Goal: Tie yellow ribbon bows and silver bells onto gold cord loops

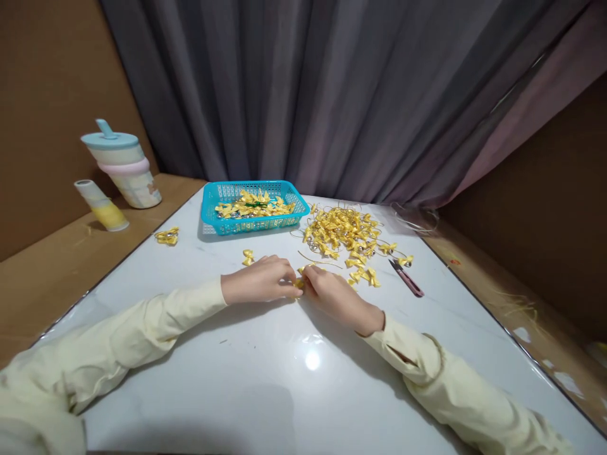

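My left hand [265, 279] and my right hand [333, 293] meet at the middle of the white table. Between their fingertips is a small yellow ribbon bow [298, 284], mostly covered by the fingers. Both hands are closed on it in a pinch. A thin gold cord [320, 260] lies just beyond my right hand. One loose yellow bow [248, 256] rests behind my left hand. Right of centre, a heap of yellow bows [344, 229] with small silvery bells and cords spreads out, and a few bows trail toward my right hand.
A blue plastic basket [207, 215] holding more bows stands at the back. Thread snips [406, 278] lie right of the heap. At left are a small bow cluster [167, 236], a tumbler with a straw [130, 170] and a yellow-white cylinder [105, 208]. Grey curtain [284, 88] hangs behind.
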`<action>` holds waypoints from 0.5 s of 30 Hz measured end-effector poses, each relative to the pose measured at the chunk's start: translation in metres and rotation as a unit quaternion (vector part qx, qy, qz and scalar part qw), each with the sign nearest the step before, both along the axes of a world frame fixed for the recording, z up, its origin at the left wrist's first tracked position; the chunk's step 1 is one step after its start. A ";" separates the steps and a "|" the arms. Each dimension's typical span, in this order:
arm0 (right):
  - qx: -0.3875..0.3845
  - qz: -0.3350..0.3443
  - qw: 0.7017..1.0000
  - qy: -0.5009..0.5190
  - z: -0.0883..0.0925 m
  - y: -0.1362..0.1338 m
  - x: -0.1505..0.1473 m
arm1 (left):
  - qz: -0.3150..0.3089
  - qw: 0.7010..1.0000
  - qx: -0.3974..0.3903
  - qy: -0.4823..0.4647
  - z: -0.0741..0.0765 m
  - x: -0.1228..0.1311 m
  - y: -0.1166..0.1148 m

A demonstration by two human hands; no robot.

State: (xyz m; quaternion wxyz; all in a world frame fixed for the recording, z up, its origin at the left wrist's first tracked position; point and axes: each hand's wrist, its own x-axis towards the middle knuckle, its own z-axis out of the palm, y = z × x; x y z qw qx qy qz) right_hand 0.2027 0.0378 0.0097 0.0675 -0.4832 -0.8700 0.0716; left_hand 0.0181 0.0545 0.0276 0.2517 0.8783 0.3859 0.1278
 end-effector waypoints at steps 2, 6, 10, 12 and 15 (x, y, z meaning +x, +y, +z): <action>0.008 -0.004 1.000 0.012 0.001 -0.001 0.000 | 0.005 1.000 -0.002 -0.010 -0.006 0.003 -0.001; -0.004 -0.015 0.999 0.046 -0.002 0.001 0.002 | 0.035 0.999 0.000 -0.028 -0.016 0.004 0.000; -0.006 0.003 0.999 0.048 -0.007 0.006 0.004 | 0.033 0.998 -0.029 -0.035 -0.018 0.004 0.003; -0.015 0.016 0.997 0.078 -0.007 0.007 0.004 | 0.045 0.997 -0.032 -0.055 -0.018 0.005 0.003; -0.018 0.028 0.988 0.152 -0.001 0.006 0.004 | 0.067 0.991 -0.059 -0.104 -0.016 0.007 0.002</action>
